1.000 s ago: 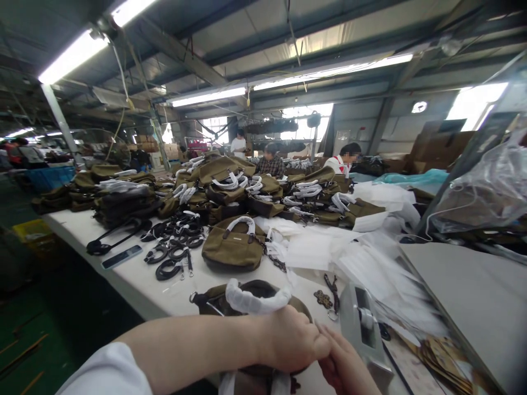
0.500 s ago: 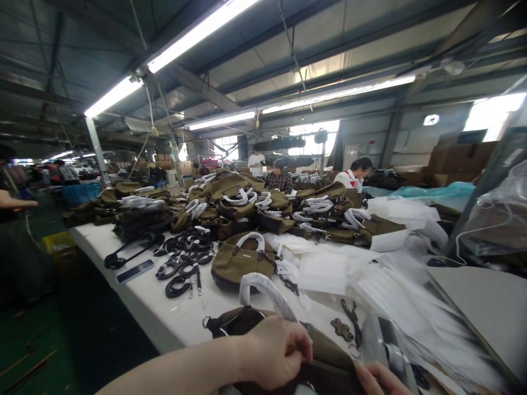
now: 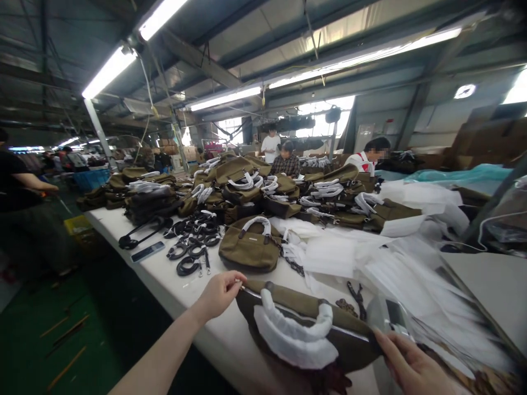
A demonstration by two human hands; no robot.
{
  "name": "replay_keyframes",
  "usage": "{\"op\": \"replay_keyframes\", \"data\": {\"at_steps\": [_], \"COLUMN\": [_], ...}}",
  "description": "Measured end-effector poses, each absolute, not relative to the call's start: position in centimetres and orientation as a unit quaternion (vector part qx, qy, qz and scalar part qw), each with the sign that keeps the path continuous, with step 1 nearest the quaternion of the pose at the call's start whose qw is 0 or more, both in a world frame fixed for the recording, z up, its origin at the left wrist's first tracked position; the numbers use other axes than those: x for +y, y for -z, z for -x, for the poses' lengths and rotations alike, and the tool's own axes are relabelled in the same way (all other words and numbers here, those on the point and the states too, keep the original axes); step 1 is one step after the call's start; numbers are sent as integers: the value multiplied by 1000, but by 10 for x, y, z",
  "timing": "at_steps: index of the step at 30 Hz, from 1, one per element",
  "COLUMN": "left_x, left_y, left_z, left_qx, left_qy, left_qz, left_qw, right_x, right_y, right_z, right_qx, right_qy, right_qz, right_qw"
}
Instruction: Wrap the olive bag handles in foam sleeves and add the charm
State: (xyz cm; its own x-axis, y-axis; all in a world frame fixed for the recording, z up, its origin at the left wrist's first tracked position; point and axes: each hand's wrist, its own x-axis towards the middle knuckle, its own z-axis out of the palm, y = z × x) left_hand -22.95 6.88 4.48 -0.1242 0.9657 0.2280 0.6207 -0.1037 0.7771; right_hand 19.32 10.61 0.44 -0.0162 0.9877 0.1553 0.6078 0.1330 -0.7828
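Note:
An olive-green handbag (image 3: 263, 337) lies tilted in front of me at the table's near edge. A silver zipper (image 3: 348, 332) runs along its top, and its two handles (image 3: 298, 351) are wrapped in white paper, flopped toward me. At the left end of the zipper, my left hand (image 3: 222, 293) pinches the bag's corner; whether a zipper pull is between the fingers is too small to tell. My right hand (image 3: 405, 356) holds the opposite end, thumb and fingers closed on it. Just beyond stands a similar bag (image 3: 249, 249), upright with wrapped handles.
Coiled black straps (image 3: 193, 249) and a phone (image 3: 147, 251) lie on the white table (image 3: 173, 285) at left. Piled bags (image 3: 242, 184) fill the back. White paper sheets (image 3: 329, 255) spread at right, near a dark keychain-like charm (image 3: 356, 300). Co-workers sit and stand beyond.
My left hand has moved from the bag's middle to its left end. The handles have dropped toward me, and the bag's top is now stretched between both hands. The view has shifted.

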Motion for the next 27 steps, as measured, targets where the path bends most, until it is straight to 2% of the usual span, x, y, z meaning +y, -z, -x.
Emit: {"op": "replay_keyframes", "data": {"at_steps": [3, 6, 10, 14, 18, 22, 27], "left_x": [62, 51, 40, 39, 44, 43, 41], "left_y": [-43, -48, -64, -78, -88, -102, -115], "left_z": [230, 220, 188, 158, 142, 135, 145], "left_qx": [648, 603, 540, 516, 488, 473, 442], "left_qy": [-427, -416, -387, -416, -426, -404, -386], "left_qz": [-609, -673, -743, -748, -761, -779, -773], "left_qw": [164, 101, 74, 36, 22, 78, 241], "right_x": [105, 96, 81, 71, 62, 60, 65], "right_y": [-6, -12, -25, -38, -54, -67, -69], "right_z": [-198, -201, -185, -160, -134, -113, -107], "right_qx": [-682, -705, -731, -745, -801, -817, -808], "right_qy": [-139, -48, -48, -66, -63, -82, -240], "right_qz": [615, 580, 535, 499, 424, 360, 342], "right_qw": [369, 405, 421, 439, 418, 442, 414]}}
